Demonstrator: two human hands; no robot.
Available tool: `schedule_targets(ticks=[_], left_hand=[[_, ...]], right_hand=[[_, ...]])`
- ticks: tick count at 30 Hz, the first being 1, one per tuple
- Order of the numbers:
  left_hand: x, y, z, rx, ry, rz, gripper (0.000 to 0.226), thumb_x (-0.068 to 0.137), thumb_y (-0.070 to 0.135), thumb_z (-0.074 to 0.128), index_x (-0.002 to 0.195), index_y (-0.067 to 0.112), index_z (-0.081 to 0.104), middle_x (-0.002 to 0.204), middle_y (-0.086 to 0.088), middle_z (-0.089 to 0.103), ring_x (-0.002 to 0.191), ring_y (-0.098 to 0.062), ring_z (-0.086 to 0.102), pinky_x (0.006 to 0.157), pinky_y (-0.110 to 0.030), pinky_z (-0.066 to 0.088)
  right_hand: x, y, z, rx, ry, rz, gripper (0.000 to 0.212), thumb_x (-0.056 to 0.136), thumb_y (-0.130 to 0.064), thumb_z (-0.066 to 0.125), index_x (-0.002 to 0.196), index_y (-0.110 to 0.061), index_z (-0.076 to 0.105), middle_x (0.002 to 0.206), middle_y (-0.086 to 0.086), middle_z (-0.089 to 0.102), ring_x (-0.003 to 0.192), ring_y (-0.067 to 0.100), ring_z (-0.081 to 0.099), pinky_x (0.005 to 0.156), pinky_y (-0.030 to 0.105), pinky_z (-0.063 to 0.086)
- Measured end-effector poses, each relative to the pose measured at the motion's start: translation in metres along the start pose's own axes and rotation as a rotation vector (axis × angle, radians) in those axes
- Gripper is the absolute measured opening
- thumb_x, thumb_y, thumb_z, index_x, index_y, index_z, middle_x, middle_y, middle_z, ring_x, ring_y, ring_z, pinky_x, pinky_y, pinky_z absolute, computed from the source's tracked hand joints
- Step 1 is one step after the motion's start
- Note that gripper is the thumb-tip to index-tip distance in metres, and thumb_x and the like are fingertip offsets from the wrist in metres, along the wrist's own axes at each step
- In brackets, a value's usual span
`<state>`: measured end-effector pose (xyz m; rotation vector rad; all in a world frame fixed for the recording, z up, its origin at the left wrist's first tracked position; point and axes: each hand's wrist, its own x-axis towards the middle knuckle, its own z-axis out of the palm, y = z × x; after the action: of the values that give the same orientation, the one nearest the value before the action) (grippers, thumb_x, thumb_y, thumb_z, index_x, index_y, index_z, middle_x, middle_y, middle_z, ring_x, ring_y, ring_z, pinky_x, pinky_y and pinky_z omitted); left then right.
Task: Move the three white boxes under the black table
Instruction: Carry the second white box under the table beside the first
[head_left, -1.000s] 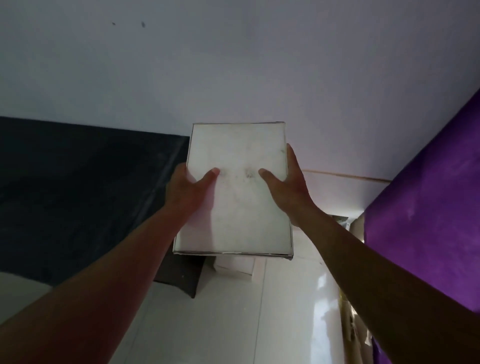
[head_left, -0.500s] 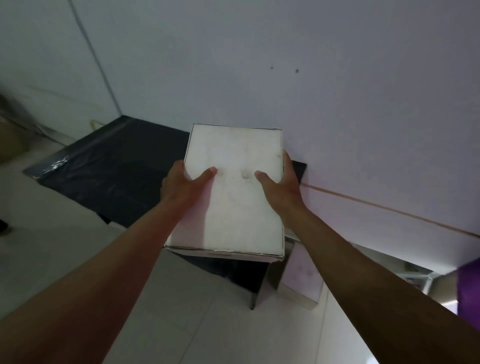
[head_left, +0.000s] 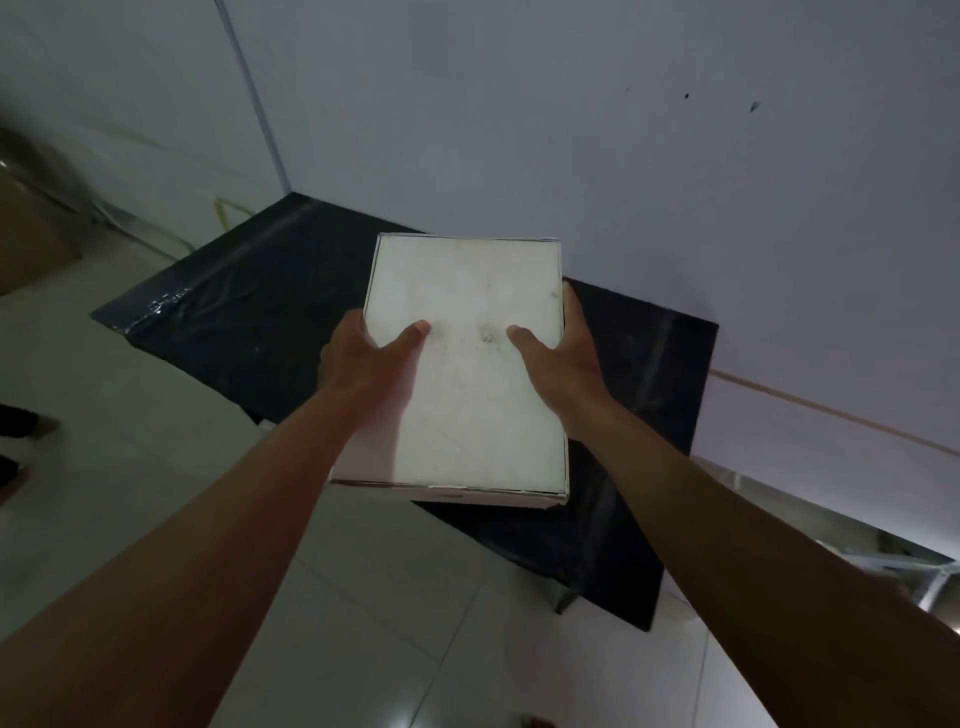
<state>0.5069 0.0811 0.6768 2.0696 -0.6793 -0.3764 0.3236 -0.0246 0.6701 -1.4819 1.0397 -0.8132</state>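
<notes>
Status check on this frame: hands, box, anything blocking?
Left hand and right hand both gripping white box. Box held above black table, not yet under it. No obstruction visible.

Box (head_left: 462, 374) held above the surface (head_left: 249, 312), in front of the wall (head_left: 623, 156). Left hand (head_left: 363, 358) on the box's left edge, right hand (head_left: 558, 358) on its right edge, thumbs on top. Surface stands on the floor (head_left: 156, 467), its far side against the wall, in the corner. Carton (head_left: 26, 234) on the floor far left.
</notes>
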Motion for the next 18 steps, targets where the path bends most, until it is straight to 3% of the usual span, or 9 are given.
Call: schedule_targets(ticks=[8, 11, 13, 18], left_hand=[[0.073, -0.037, -0.044, -0.002, -0.142, 0.063, 0.05, 0.072, 0.062, 0.067, 0.101, 0.023, 0.058, 0.093, 0.008, 0.062, 0.08, -0.011, 0.06, 0.057, -0.024, 0.041], [0.094, -0.051, -0.063, 0.026, -0.229, 0.111, 0.052, 0.073, 0.062, 0.068, 0.105, 0.022, 0.059, 0.094, 0.007, 0.062, 0.079, -0.011, 0.06, 0.062, -0.026, 0.045], [0.106, -0.057, -0.073, 0.007, -0.27, 0.128, 0.053, 0.072, 0.061, 0.069, 0.104, 0.02, 0.061, 0.097, 0.005, 0.064, 0.08, -0.013, 0.061, 0.066, -0.027, 0.048], [0.141, -0.069, -0.088, -0.018, -0.378, 0.162, 0.053, 0.075, 0.06, 0.07, 0.109, 0.021, 0.06, 0.098, 0.006, 0.064, 0.085, -0.012, 0.062, 0.06, -0.024, 0.043]], right_hand=[[-0.001, -0.007, 0.092, 0.007, 0.151, 0.046, 0.081, 0.09, -0.028, 0.067, 0.156, -0.037, 0.02, 0.149, -0.013, 0.044, 0.131, 0.01, 0.048, 0.11, 0.037, 0.044], [-0.01, -0.01, 0.123, 0.005, 0.229, 0.088, 0.082, 0.09, -0.03, 0.067, 0.156, -0.036, 0.019, 0.152, -0.01, 0.042, 0.134, 0.012, 0.046, 0.111, 0.041, 0.043], [-0.015, -0.012, 0.141, 0.001, 0.279, 0.109, 0.082, 0.09, -0.03, 0.067, 0.157, -0.035, 0.02, 0.154, -0.009, 0.04, 0.137, 0.014, 0.045, 0.113, 0.042, 0.041], [-0.015, -0.022, 0.178, -0.003, 0.363, 0.136, 0.083, 0.088, -0.032, 0.067, 0.156, -0.036, 0.019, 0.154, -0.011, 0.04, 0.136, 0.012, 0.044, 0.114, 0.04, 0.04]])
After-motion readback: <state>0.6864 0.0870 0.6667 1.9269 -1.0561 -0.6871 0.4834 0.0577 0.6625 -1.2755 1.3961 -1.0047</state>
